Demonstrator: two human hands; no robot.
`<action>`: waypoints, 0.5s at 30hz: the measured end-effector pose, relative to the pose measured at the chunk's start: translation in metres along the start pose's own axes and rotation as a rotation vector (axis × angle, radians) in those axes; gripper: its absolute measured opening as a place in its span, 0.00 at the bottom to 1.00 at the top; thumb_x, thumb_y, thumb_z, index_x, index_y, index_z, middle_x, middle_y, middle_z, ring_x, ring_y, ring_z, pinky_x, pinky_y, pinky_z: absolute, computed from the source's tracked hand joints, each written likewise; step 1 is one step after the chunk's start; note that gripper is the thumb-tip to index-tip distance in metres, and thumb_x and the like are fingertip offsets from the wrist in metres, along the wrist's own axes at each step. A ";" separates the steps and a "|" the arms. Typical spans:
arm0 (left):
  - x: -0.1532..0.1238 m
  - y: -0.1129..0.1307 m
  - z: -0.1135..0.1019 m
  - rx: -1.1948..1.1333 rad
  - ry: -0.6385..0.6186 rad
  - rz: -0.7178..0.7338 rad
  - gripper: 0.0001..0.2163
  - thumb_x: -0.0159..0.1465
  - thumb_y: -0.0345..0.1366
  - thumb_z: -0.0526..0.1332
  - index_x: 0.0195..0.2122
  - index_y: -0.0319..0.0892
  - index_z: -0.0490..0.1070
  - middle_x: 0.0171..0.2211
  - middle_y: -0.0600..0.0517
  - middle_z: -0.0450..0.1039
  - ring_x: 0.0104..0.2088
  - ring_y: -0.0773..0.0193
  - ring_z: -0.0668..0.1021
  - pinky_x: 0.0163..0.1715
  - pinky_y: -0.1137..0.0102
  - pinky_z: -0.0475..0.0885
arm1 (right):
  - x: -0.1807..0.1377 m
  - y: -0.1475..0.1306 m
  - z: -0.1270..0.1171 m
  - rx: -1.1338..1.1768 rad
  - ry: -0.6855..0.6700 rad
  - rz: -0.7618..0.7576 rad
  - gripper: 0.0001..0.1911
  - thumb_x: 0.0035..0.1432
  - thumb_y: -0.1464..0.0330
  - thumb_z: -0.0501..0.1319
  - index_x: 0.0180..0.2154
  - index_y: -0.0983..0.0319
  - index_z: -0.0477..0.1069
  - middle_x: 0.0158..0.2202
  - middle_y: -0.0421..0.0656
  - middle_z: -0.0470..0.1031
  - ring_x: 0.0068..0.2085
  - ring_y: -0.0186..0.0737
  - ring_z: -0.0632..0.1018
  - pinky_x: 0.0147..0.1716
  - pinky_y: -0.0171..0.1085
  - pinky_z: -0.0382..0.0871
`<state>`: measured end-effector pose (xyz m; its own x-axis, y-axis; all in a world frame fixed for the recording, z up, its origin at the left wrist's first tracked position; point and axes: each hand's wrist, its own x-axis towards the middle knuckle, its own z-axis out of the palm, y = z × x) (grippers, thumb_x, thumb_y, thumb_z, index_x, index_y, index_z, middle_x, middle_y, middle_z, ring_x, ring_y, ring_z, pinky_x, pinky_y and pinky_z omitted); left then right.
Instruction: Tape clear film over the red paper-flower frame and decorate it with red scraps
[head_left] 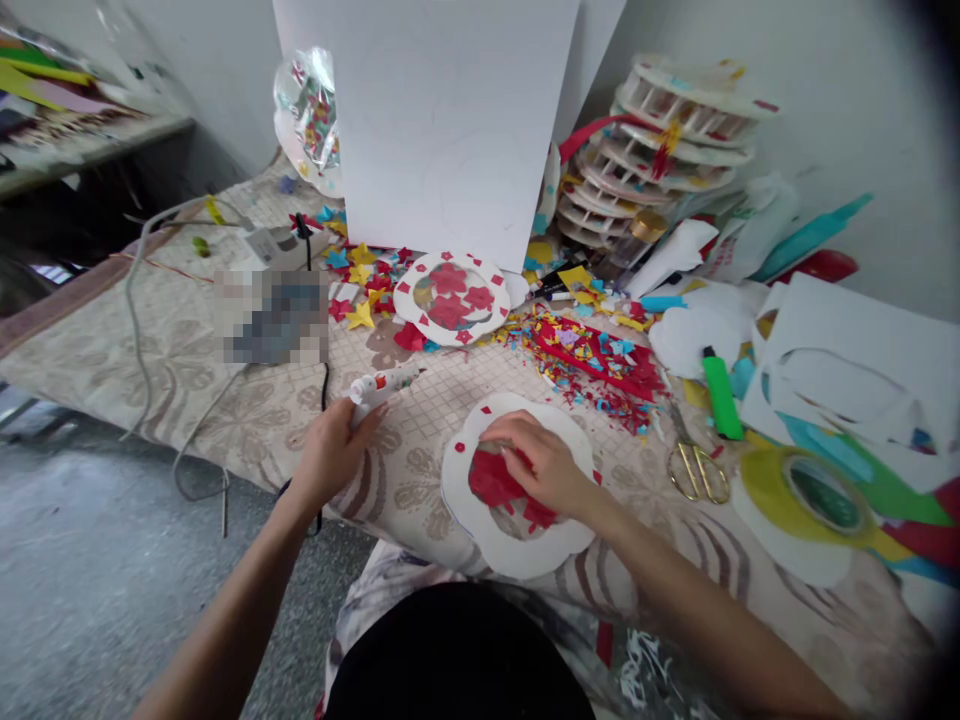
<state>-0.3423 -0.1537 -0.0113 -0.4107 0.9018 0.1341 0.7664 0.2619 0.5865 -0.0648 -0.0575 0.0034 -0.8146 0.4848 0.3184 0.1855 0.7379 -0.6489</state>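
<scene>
My left hand (334, 450) is wrapped round a white glue gun (369, 390), its nozzle pointing right above the tablecloth. My right hand (544, 465) rests over a white scalloped paper ring (457, 500) at the table's near edge. Its fingers are bent together near the ring's upper inner edge; whatever they pinch is hidden. Red paper petals (491, 480) fill part of the ring's see-through middle, partly covered by that hand. A few small red paper pieces (460, 447) dot the rim. Behind lies a similar ring (409, 298) with red flowers in its centre and red diamonds round it.
Paper stars (361, 315) and coloured scraps (592, 350) litter the table's middle. Gold-handled scissors (697, 472), a green marker (721, 395) and a tape roll (821, 495) lie at right. A white board (450, 120) and tiered paper lantern (660, 150) stand behind. A grey cable (139, 330) trails left.
</scene>
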 end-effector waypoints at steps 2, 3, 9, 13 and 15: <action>0.004 0.001 0.004 0.006 0.004 0.029 0.12 0.62 0.43 0.55 0.25 0.43 0.59 0.20 0.56 0.58 0.21 0.67 0.63 0.22 0.71 0.55 | 0.004 -0.003 0.008 0.017 -0.081 -0.018 0.18 0.58 0.79 0.51 0.48 0.59 0.65 0.42 0.45 0.71 0.49 0.42 0.70 0.49 0.45 0.67; 0.006 0.001 0.005 0.007 0.007 0.041 0.11 0.61 0.42 0.55 0.25 0.43 0.59 0.20 0.56 0.58 0.21 0.67 0.63 0.22 0.71 0.55 | 0.006 -0.004 0.012 0.013 -0.111 -0.028 0.18 0.58 0.80 0.51 0.47 0.59 0.65 0.42 0.45 0.71 0.49 0.42 0.69 0.49 0.46 0.67; 0.004 -0.001 0.006 0.018 0.016 0.066 0.12 0.61 0.42 0.56 0.24 0.43 0.59 0.20 0.56 0.57 0.22 0.66 0.65 0.22 0.71 0.55 | 0.010 -0.001 0.020 -0.021 -0.163 -0.040 0.15 0.59 0.80 0.50 0.44 0.60 0.66 0.41 0.46 0.70 0.48 0.42 0.69 0.49 0.46 0.67; 0.004 -0.002 0.007 0.018 0.014 0.056 0.12 0.61 0.42 0.57 0.25 0.43 0.60 0.20 0.56 0.56 0.22 0.66 0.66 0.22 0.71 0.56 | 0.013 -0.002 0.019 0.013 -0.153 -0.013 0.16 0.58 0.80 0.50 0.45 0.60 0.66 0.42 0.46 0.70 0.49 0.41 0.69 0.50 0.45 0.66; 0.004 -0.003 0.008 0.017 0.014 0.055 0.12 0.61 0.42 0.57 0.25 0.43 0.60 0.20 0.56 0.56 0.22 0.66 0.66 0.23 0.71 0.56 | 0.015 -0.003 0.018 -0.007 -0.178 -0.040 0.16 0.58 0.80 0.50 0.44 0.61 0.66 0.42 0.46 0.71 0.49 0.42 0.69 0.50 0.45 0.66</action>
<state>-0.3424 -0.1481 -0.0188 -0.3747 0.9101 0.1771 0.7963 0.2181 0.5642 -0.0879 -0.0612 -0.0021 -0.9058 0.3645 0.2159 0.1542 0.7584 -0.6333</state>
